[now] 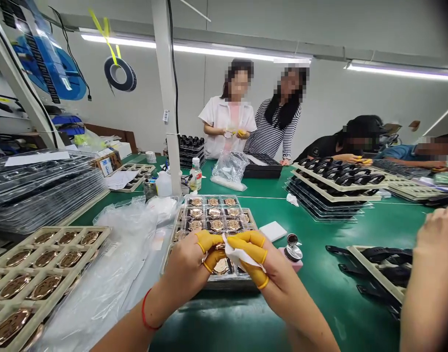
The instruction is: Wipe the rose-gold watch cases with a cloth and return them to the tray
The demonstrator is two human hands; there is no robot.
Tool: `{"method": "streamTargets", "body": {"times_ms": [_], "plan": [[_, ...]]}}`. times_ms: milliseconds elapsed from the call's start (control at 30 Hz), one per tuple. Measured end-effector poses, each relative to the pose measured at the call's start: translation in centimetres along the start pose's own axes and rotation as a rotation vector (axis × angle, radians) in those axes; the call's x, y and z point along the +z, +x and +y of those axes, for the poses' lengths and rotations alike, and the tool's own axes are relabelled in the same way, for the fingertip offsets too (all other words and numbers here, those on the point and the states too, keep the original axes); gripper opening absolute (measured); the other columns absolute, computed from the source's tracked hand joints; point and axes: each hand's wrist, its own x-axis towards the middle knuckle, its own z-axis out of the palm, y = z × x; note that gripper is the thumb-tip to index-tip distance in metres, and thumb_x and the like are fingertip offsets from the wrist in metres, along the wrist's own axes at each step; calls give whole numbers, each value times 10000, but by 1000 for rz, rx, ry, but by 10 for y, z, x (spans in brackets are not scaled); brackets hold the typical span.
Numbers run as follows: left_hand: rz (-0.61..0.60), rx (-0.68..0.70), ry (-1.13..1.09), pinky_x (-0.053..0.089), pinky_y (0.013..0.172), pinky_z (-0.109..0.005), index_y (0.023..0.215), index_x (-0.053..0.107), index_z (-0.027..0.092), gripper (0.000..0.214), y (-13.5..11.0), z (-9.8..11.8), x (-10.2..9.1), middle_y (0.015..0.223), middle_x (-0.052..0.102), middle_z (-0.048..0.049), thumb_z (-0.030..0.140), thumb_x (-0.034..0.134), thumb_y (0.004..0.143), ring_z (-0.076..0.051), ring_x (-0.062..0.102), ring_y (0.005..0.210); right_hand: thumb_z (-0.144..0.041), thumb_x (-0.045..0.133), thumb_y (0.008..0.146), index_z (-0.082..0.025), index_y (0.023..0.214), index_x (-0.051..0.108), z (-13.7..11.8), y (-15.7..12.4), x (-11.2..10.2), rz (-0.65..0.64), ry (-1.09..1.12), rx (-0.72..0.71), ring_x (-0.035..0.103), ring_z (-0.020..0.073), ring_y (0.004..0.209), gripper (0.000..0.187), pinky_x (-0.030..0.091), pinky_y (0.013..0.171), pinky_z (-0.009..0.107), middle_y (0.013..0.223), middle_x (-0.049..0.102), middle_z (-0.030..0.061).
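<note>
Nearest the wearer, the left hand [187, 259] pinched a gold piece [220, 246], mostly hidden by its fingertips, while the right hand [277, 261] held a folded white cloth [244, 255] pinched against it — both wore yellow finger covers. The piece was held above the near edge of a clear tray [204, 213], itself close to the near edge of the green table [333, 269].

The work looked to be midway on this one piece: the cloth was on it and it was not set down. Rows of gold discs [217, 225] sat in the clear tray toward its far edge, and more filled a beige tray [102, 238] at the table's near left corner. Which of these were finished and which were left could not be told.

A plastic bag [110, 274] lay along the beige tray's right edge. Toward the table's right edge, another person's arm [432, 278] came in beside a tray of black straps [387, 254]. Farther off stood a small jar [293, 253], then a stack of strap trays [341, 195] — and, beyond the far edge, two co-workers [229, 117].
</note>
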Motion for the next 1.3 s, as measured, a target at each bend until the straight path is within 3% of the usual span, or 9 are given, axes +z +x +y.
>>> {"method": "streamTargets", "body": {"times_ms": [233, 333, 467, 567, 733, 867, 1033, 1167, 1300], "plan": [[62, 127, 102, 420, 557, -267, 820, 603, 148, 90, -10, -2, 1, 691, 609, -51, 130, 532, 873, -166, 504, 645, -196, 597, 855, -302, 947, 640, 14, 6, 35, 247, 90, 13, 530, 191, 882, 146, 426, 811, 332, 932, 590, 16], [121, 144, 144, 410, 541, -264, 790, 596, 144, 96, -12, 0, 7, 678, 600, -58, 114, 534, 857, -164, 496, 634, -270, 644, 819, -251, 853, 619, 18, 10, 51, 377, 358, 131, 532, 170, 784, 46, 445, 737, 301, 847, 583, 11], [131, 291, 209, 387, 528, -273, 743, 585, 151, 165, -12, 1, 18, 630, 593, -45, 66, 499, 855, -159, 478, 596, -365, 728, 731, -196, 711, 569, 21, 16, 53, 368, 825, 381, 439, 105, 590, 233, 390, 560, 222, 656, 493, -35], [93, 287, 134, 383, 520, -275, 790, 593, 149, 102, -13, 2, 24, 634, 604, -38, 112, 536, 867, -159, 484, 588, -367, 772, 681, -181, 672, 581, 24, 19, 41, 328, 910, 487, 419, 93, 567, 267, 368, 537, 209, 620, 486, -41], [117, 77, -144, 483, 630, -242, 982, 605, 174, 113, -13, 4, 17, 764, 674, -28, 190, 604, 871, -138, 611, 682, -498, 665, 771, -236, 869, 702, 24, 11, 17, 449, 762, 398, 575, 185, 805, 282, 468, 762, 302, 811, 628, 29], [132, -8, -146, 471, 563, -212, 939, 601, 193, 95, -11, 9, 1, 724, 662, -3, 224, 621, 852, -118, 596, 597, -452, 512, 890, -306, 1131, 659, 11, 0, 17, 211, 393, 137, 562, 254, 1003, 318, 452, 897, 410, 1054, 619, 78], [-139, -109, -135, 441, 490, -222, 885, 583, 184, 79, -10, 10, -4, 649, 616, 1, 238, 525, 879, -126, 551, 530, -269, 533, 895, -317, 1086, 675, 10, -2, 38, 295, 139, 24, 550, 223, 923, 242, 463, 846, 383, 941, 621, 61], [-61, 137, 68, 410, 487, -246, 722, 558, 175, 215, -10, 7, 7, 593, 590, -26, 148, 421, 884, -147, 536, 530, -452, 598, 829, -210, 834, 718, 23, 9, 45, 435, 469, 331, 571, 186, 673, 271, 482, 632, 318, 734, 625, 49], [-55, 282, 210, 399, 487, -244, 796, 604, 164, 235, -10, 4, 18, 583, 591, -28, 101, 397, 886, -151, 541, 527, -518, 752, 637, -160, 691, 699, 35, 22, 35, 135, 821, 629, 498, 122, 486, 366, 404, 475, 242, 546, 572, 2]]}}
